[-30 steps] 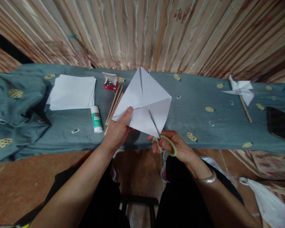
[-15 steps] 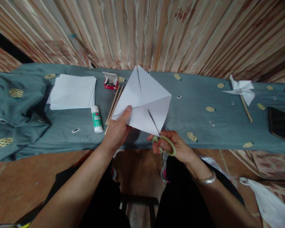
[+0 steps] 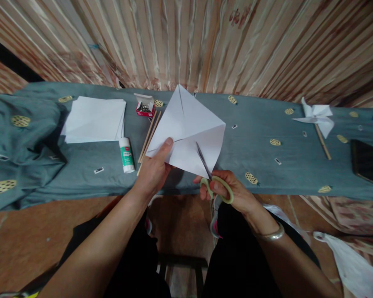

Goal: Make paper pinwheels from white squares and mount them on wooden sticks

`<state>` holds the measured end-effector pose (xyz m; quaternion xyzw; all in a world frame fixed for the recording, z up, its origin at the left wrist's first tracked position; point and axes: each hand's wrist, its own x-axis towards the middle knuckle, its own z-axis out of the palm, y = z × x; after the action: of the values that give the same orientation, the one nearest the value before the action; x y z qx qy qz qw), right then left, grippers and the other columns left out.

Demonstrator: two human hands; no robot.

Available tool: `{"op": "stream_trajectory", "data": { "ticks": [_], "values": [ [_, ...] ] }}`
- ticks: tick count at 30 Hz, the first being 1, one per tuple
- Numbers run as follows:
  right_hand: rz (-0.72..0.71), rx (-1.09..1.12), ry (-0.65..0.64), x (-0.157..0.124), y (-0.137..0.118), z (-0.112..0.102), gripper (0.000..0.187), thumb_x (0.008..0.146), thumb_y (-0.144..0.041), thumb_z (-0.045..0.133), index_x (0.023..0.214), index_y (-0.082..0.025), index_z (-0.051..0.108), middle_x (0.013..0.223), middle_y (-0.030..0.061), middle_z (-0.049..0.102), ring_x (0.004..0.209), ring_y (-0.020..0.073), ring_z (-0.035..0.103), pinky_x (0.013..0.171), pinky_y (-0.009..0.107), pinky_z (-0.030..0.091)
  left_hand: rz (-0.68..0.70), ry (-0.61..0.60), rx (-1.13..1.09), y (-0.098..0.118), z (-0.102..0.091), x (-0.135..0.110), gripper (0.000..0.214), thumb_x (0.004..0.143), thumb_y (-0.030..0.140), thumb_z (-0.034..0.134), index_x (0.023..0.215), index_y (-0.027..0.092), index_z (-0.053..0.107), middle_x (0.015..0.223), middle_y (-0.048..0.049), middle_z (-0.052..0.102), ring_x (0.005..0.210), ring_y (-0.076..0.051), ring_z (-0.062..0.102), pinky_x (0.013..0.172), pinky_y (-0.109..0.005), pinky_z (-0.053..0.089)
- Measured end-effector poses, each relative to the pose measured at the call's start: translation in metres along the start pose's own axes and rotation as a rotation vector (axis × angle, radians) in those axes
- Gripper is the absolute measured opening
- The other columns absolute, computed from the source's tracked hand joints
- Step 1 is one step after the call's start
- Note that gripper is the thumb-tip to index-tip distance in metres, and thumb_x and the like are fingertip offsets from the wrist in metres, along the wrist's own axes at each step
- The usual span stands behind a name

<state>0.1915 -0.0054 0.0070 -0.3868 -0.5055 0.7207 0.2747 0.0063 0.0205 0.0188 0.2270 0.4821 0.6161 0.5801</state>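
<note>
A white square sheet of paper (image 3: 189, 120) is held above the cloth, turned with a corner pointing away from me. Slits run inward from its far and near corners, and a crease crosses it. My left hand (image 3: 157, 167) pinches its left side, thumb on top. In my right hand (image 3: 226, 188) is a pair of scissors (image 3: 222, 188) with pale green handles, fingers through the loops. The scissors' blades lie along the slit at the sheet's near corner, their tips pointing toward the middle. The lower blade is hidden by the paper.
On the blue-green cloth (image 3: 251, 157) lie a stack of white paper (image 3: 95, 120), a glue stick (image 3: 127, 155), an open red box of small metal pins (image 3: 145, 106) and thin wooden sticks (image 3: 148, 138). Farther right are a paper pinwheel (image 3: 317, 118) and a dark phone (image 3: 365, 161). A pleated curtain (image 3: 186, 45) hangs behind.
The scissors' handles have spread apart and the blades show more over the paper. My right hand has shifted slightly right. My left hand stays put.
</note>
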Motion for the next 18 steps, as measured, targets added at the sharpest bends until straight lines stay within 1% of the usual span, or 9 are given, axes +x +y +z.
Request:
{"op": "stream_trajectory", "data": {
  "ticks": [3, 7, 11, 15, 18],
  "values": [
    [0.021, -0.026, 0.003, -0.0005, -0.001, -0.0021, 0.051, 0.071, -0.063, 0.07, 0.086, -0.014, 0.067, 0.062, 0.0025, 0.067, 0.055, 0.0098, 0.056, 0.054, 0.023, 0.044, -0.017, 0.003, -0.006, -0.0002, 0.0, 0.0, 0.03, 0.076, 0.028, 0.071, 0.103, 0.017, 0.066, 0.112, -0.0078, 0.07, 0.109, -0.026, 0.062, 0.081, -0.032, 0.056],
    [0.052, -0.045, 0.008, -0.0007, -0.0007, -0.0016, 0.053, 0.072, -0.063, 0.068, 0.09, -0.013, 0.067, 0.066, 0.0037, 0.068, 0.057, 0.0102, 0.057, 0.055, 0.023, 0.045, -0.051, -0.019, -0.004, 0.0001, 0.0011, -0.0012, 0.033, 0.076, 0.03, 0.072, 0.105, 0.016, 0.065, 0.111, -0.0081, 0.07, 0.102, -0.024, 0.065, 0.076, -0.028, 0.056],
    [0.065, -0.064, 0.008, -0.0011, -0.0006, 0.0008, 0.055, 0.075, -0.064, 0.065, 0.093, -0.012, 0.066, 0.069, 0.0051, 0.068, 0.06, 0.0112, 0.058, 0.058, 0.024, 0.046, -0.077, -0.022, -0.032, -0.0001, 0.0027, -0.0027, 0.036, 0.076, 0.028, 0.071, 0.11, 0.017, 0.064, 0.109, -0.0075, 0.07, 0.096, -0.022, 0.067, 0.073, -0.028, 0.057],
    [0.074, -0.087, -0.01, -0.0013, -0.0016, 0.0002, 0.058, 0.076, -0.065, 0.062, 0.096, -0.011, 0.064, 0.072, 0.0064, 0.068, 0.063, 0.0121, 0.059, 0.059, 0.024, 0.046, -0.085, -0.044, -0.042, -0.001, 0.0026, -0.0026, 0.035, 0.079, 0.026, 0.068, 0.113, 0.016, 0.063, 0.111, -0.0083, 0.069, 0.095, -0.021, 0.067, 0.075, -0.03, 0.058],
    [0.092, -0.087, -0.07, -0.0036, -0.0053, -0.0057, 0.057, 0.076, -0.064, 0.063, 0.098, -0.011, 0.063, 0.073, 0.0063, 0.068, 0.063, 0.0115, 0.058, 0.059, 0.024, 0.046, -0.071, -0.04, -0.047, -0.0007, 0.0009, -0.0005, 0.034, 0.08, 0.025, 0.067, 0.113, 0.016, 0.063, 0.113, -0.0089, 0.069, 0.099, -0.022, 0.067, 0.079, -0.031, 0.058]
  ]
}}
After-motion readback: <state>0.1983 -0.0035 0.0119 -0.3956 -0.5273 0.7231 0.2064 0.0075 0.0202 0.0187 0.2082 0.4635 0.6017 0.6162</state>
